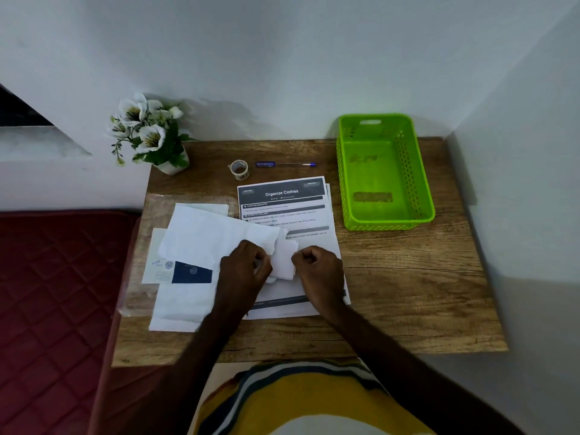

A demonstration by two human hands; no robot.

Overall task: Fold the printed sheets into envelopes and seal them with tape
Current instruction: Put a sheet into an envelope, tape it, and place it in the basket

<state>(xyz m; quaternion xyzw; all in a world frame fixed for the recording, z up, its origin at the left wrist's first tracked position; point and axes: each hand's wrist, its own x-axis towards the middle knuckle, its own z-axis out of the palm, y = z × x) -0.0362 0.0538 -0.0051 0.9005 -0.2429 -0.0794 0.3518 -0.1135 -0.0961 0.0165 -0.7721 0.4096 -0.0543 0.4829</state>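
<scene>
both hands (244,265) (317,268) pinch folded paper (284,260) beside loose envelopes (201,237).

Both hands are working a small folded white paper (283,260) over the printed sheets (284,211) on the counter (408,277): left hand (244,265) and right hand (317,266) pinching its edges. Tape roll (239,168) and pen (285,164) sit behind, green basket (422,196) off right.

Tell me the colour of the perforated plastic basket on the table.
Bright lime green: the rectangular perforated plastic basket shows best in the head view.
</scene>
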